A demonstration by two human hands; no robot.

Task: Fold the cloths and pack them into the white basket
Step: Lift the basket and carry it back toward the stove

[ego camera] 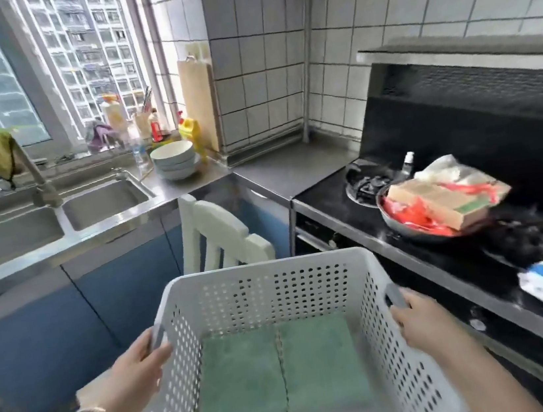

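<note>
Both grips are closed on the white basket (268, 296): the left hand (139, 365) is curled round the grey handle (157, 335) on its left rim, and the right hand (427, 323) is wrapped over the matching handle on the right rim, so the basket is held in front of the body rather than set on anything that can be seen. Beyond it, a steel worktop (279, 173) is seen running from the double sink (57, 216) round the corner to the black hob (439, 235), with a white chair back (219, 237) just behind the basket's far wall. Inside the basket, two folded green cloths (278, 374) are laid flat side by side on the floor, their edges touching along the middle. A pan (437, 218) full of packets is left on the hob, and stacked bowls (174, 160) are kept near the sink. The folding and packing are judged to be done, or nearly so; no loose cloth for folding is shown within reach. What remains is judged to be carrying: the basket is to be kept level so the cloths stay flat, and a free place is to be chosen for it.
</note>
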